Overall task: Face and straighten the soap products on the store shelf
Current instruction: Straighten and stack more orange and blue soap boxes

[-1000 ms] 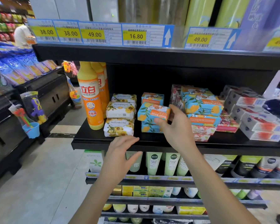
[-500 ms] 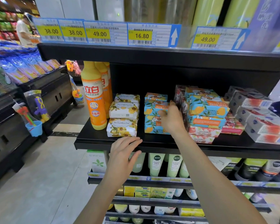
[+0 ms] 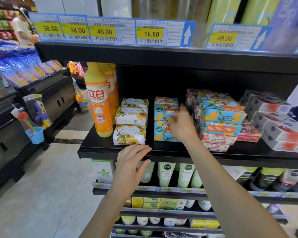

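The black shelf (image 3: 100, 149) carries the blue soap stack (image 3: 162, 115), with the orange detergent bottle (image 3: 97, 107) well left of the stack and the white floral soaps (image 3: 130, 125) just left. My right grip (image 3: 182, 126) pinches the stack's right side, thumb on its front. My left grip (image 3: 129, 162), spread flat, rests on the shelf edge below-left of it.

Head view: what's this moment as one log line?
right hand: touches blue soap stack | left hand: at shelf edge | yellow floral soaps: stacked
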The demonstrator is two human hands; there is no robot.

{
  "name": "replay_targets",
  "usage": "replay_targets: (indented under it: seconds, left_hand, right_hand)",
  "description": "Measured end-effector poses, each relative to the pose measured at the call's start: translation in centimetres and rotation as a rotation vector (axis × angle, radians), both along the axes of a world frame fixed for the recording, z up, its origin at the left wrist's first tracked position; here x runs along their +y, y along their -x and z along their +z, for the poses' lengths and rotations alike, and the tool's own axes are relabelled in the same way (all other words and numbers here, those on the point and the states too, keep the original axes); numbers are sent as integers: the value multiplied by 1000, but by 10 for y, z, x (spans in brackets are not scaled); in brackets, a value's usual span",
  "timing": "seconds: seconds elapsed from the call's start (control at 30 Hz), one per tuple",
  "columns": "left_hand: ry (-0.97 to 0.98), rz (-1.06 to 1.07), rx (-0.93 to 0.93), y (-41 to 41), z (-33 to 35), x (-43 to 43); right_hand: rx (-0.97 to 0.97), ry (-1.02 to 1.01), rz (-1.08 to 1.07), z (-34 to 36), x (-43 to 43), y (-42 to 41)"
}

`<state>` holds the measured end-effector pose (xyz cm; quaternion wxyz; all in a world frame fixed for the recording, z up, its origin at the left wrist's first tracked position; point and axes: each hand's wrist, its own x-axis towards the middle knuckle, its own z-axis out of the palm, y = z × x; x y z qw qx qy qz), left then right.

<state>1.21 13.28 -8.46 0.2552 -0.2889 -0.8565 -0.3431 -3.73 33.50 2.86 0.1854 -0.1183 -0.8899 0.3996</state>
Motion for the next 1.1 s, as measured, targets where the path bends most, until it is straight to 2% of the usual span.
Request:
replay_targets:
  seconds: [0.2,0.33,0.43,0.57,0.77,0.9,1.1]
  left_hand:
    - [0,7,16,2,-1,1]
    - [-3,6,26,3,-2,1]
    - [-9,14,22,2,-2,2]
    - [-9,38,9,-1,-2,4]
    - [-38,158,-61,-10,1,15]
    - [-133,142,-98,-24,21,34]
    - [-254,-94,-272,-33,72,76]
  right_hand:
    - [196,-148,114,23,-16,-61]
    - [339,-127,154,49,-5,-105]
    - [418,-256,43,62,23,-119]
    - [376,-366,-144,66,67,-123]
    - [41,-174,-129,60,104,-120]
    - [81,-11,-101,53,111,-115]
    - [216,101,-112,50,121,-118]
